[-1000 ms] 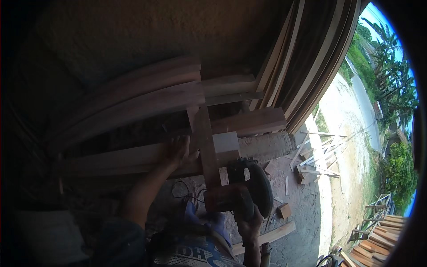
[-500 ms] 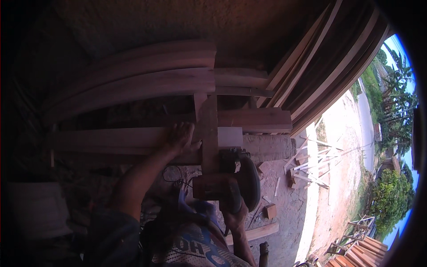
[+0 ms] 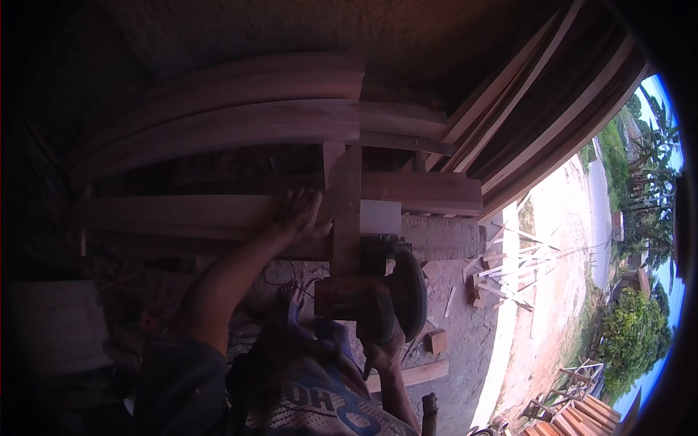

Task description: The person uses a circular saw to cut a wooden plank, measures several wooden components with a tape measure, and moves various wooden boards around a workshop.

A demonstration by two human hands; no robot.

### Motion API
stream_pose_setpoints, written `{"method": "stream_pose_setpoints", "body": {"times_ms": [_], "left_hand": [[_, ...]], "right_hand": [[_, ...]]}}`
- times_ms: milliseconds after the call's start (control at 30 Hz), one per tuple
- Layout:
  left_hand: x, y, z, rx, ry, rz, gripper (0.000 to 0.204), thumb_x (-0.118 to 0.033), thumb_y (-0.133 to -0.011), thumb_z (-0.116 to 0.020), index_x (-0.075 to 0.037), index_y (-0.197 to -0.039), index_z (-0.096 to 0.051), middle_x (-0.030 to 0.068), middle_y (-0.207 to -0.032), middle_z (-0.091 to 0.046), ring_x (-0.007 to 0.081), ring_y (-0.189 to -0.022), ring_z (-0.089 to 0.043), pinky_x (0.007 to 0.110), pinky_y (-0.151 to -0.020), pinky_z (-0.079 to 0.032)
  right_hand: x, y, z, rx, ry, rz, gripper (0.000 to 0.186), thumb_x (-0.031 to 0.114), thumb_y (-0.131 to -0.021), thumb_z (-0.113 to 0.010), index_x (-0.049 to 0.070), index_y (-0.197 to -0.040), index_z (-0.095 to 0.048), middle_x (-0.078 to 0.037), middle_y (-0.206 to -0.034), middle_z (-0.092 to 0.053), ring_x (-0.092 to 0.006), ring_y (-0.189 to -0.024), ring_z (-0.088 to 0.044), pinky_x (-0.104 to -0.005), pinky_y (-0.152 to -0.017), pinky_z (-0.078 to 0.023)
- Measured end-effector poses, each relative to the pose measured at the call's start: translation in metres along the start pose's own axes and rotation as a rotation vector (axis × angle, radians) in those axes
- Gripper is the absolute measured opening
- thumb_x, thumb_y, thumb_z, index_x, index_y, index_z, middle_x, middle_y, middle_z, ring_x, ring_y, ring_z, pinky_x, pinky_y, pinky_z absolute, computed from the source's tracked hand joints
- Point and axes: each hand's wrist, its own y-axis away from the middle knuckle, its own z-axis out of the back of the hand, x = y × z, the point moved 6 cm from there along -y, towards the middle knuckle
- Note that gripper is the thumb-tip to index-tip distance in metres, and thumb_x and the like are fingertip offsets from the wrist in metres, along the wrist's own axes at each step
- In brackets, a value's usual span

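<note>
Right hand (image 3: 382, 350): closed around the rear handle of a dark, hard-cased circular saw (image 3: 349, 296) with a curved, rounded guard on its right side. The saw sits at the near end of a flat, straight-edged brown wooden board (image 3: 347, 211) lying crosswise; contact between blade and wood is hidden by the housing.

Left hand (image 3: 298, 213): laid over a long, smooth-faced, squared wooden beam (image 3: 182, 213), fingers pointing away from the body, thumb out toward the crosswise board. Cannot tell whether it grips the beam's edge or only rests on it.

Just right of the board, a pale, flat-faced rectangular wood piece (image 3: 380, 216); beyond it, a rough, pitted grey-brown block (image 3: 440, 238). A thin black cable (image 3: 273, 280) loops below the beam.

Farther back, thick reddish-brown timbers (image 3: 240, 123) lie stacked, squared at the ends, their curve likely the lens. To the right, long narrow planks (image 3: 502, 112) lean in a bundle, edges pale, faces dark.

Floor: coarse grey ground (image 3: 465, 312), uneven, bearing a small squared tan offcut (image 3: 436, 341) and a flat pale plank (image 3: 418, 376). Outside, thin light-coloured sticks (image 3: 516, 270) crisscross on sunlit ground near leafy green foliage (image 3: 640, 327).
</note>
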Motion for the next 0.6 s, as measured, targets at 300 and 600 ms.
{"method": "stream_pose_setpoints", "body": {"times_ms": [300, 600], "left_hand": [[-0.002, -0.001, 0.002, -0.019, 0.0, -0.015, 0.065, -0.053, -0.079, -0.064, 0.0, -0.114, -0.049, 0.0207, -0.114, -0.052, 0.0372, -0.109, -0.049, 0.052, -0.096, -0.037], [0.001, -0.003, 0.001, 0.052, 0.003, -0.012, 0.066, -0.053, -0.082, -0.062, 0.0, -0.117, -0.046, 0.0213, -0.115, -0.051, 0.0382, -0.108, -0.05, 0.053, -0.095, -0.038]], "right_hand": [[0.005, -0.005, 0.001, -0.011, 0.086, 0.046, 0.035, 0.019, -0.077, -0.077, 0.003, -0.105, -0.062, -0.008, -0.09, -0.067, -0.0153, -0.082, -0.062, -0.034, -0.076, -0.052], [0.005, -0.017, -0.002, -0.041, 0.062, 0.015, 0.035, 0.019, -0.077, -0.078, 0.004, -0.104, -0.062, -0.006, -0.09, -0.066, -0.0133, -0.083, -0.061, -0.033, -0.076, -0.052]]}}
